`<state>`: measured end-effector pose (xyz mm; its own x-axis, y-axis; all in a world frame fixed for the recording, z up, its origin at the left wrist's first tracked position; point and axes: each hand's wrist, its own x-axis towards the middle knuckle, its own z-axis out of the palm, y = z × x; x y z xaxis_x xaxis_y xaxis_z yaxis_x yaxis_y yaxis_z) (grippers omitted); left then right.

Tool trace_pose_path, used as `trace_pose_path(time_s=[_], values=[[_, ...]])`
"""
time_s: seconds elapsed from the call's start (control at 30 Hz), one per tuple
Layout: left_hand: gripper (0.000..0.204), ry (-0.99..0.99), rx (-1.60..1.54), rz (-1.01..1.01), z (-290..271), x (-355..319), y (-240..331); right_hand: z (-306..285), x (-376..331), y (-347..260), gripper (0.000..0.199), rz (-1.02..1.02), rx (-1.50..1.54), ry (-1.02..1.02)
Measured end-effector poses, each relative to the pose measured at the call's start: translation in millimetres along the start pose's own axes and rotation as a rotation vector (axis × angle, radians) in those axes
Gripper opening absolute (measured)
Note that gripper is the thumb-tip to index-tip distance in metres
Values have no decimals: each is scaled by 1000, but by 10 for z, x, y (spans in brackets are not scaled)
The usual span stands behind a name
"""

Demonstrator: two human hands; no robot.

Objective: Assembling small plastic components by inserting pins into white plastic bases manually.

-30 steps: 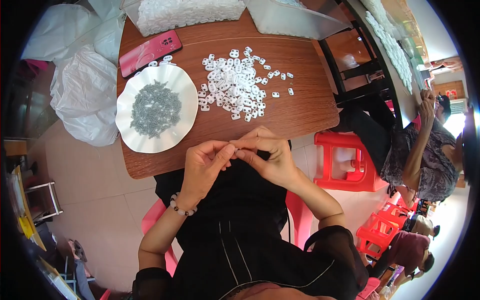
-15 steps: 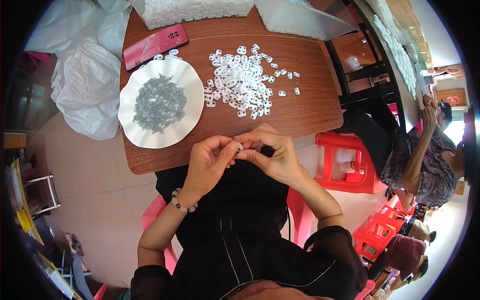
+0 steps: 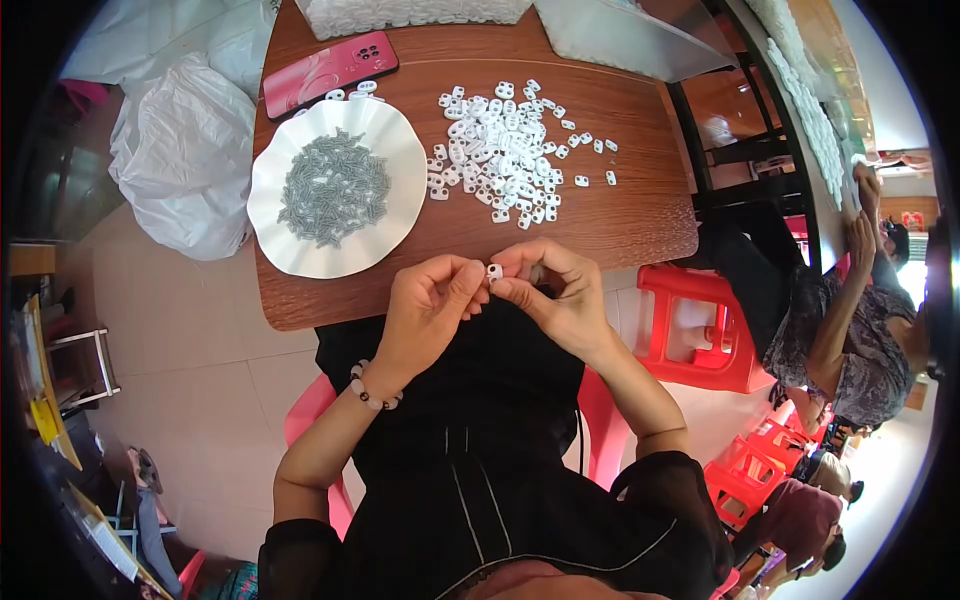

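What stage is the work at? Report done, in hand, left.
Done: no finished pieces can be told apart on the table. In hand: both hands, left hand and right hand, pinch one white piece between their fingertips at the table's near edge. Left: a loose heap of white pieces on the wood, and a white plate with a pile of grey screws in it.

I see my two hands meet just in front of the table's (image 3: 640, 215) near edge. My left hand (image 3: 428, 305) and right hand (image 3: 560, 290) pinch one small clip (image 3: 494, 271) between them. On the table, a plate (image 3: 280, 235) sits to the left with little screws (image 3: 333, 188) in it. A pile of clips (image 3: 505, 150) lies to its right. A phone (image 3: 330, 70) lies behind the plate. A stool (image 3: 700, 330) stands right of me.
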<state>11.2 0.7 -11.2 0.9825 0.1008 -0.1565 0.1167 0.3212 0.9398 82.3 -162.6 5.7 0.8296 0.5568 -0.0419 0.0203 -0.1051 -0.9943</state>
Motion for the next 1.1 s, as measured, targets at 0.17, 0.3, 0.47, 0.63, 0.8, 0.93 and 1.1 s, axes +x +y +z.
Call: trace_pose_path(time_s=[0.17, 0.3, 0.47, 0.63, 0.8, 0.93, 1.1], values=[[22, -26, 11, -12, -23, 6, 22, 0, 8, -10, 19, -35, -28, -4], [19, -16, -3, -24, -8, 8, 41, -21, -1, 4, 20, -40, -104, -10], [15, 23, 18, 9, 30, -2, 25, -21, 18, 29, 19, -17, -34, -37], [13, 83, 189, 108, 21, -2, -30, 12, 24, 22, 16, -13, -68, -56], [11, 134, 428, 273, 73, -16, 58, 14, 25, 40, 13, 67, -36, -49], [9, 128, 434, 307, 53, -14, 15, 26, 44, 43, 10, 54, -19, -46], [7, 119, 421, 290, 51, -18, 42, 12, 48, 35, 8, 72, 77, -15]])
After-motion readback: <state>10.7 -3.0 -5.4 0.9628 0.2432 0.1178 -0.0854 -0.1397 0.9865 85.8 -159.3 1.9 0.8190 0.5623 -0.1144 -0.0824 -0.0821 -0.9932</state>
